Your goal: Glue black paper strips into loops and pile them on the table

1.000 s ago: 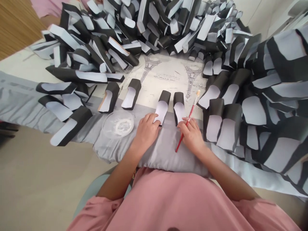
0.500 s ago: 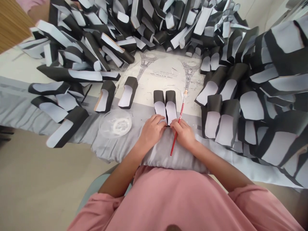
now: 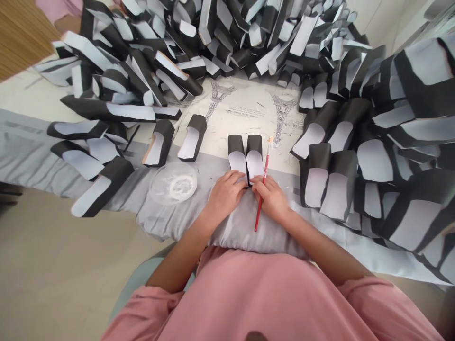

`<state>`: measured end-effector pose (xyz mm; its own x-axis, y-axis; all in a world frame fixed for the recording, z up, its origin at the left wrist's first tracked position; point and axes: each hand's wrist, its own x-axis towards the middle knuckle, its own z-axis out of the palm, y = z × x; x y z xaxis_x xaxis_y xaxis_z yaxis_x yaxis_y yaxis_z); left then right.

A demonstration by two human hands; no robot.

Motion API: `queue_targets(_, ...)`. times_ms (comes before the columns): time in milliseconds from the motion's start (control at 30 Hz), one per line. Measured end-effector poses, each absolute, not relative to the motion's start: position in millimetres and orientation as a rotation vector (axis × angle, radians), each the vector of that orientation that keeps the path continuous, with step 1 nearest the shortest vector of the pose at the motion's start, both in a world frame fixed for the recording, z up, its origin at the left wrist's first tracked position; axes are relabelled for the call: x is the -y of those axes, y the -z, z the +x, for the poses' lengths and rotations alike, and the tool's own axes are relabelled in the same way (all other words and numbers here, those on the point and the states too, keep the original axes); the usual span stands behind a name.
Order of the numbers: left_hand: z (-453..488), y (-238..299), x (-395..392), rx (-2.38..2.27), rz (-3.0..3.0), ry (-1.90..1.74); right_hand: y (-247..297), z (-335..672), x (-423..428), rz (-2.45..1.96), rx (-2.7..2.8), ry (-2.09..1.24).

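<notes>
Two small black-and-white paper slippers, a left one point(image 3: 236, 158) and a right one point(image 3: 254, 161), stand side by side in front of me, toes pointing away. My left hand point(image 3: 226, 192) has its fingers closed at the heel end of the left slipper. A red paintbrush point(image 3: 266, 173) rests in my right hand point(image 3: 272, 199), bristles up and away from me. The thumb and fingers of that hand also touch the right slipper's heel. My fingertips partly hide both heels. To the left lies a clear round lid point(image 3: 173, 183) with white paste on it.
A big heap of similar slippers point(image 3: 227, 42) spans the back of the table. More pairs point(image 3: 325, 182) crowd the right side, and several point(image 3: 156, 142) lie at left. Grey cloth point(image 3: 149, 208) hangs over the near edge. Another person's sleeve point(image 3: 60, 9) shows at top left.
The brush has tipped slightly, its bristle end moving left. Both hands stay at the slippers' heels. The whole view has shifted a little.
</notes>
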<state>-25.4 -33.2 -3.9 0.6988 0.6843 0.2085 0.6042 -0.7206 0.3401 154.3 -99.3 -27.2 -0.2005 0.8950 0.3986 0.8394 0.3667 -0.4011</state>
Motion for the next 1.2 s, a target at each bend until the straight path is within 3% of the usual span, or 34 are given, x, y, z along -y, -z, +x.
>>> queue_targets(1200, -25.4, -10.0, 31.9, -1.059, 2.674, -0.316, 27.9, 155.3, 100.2, -1.478, 2.269, 0.16)
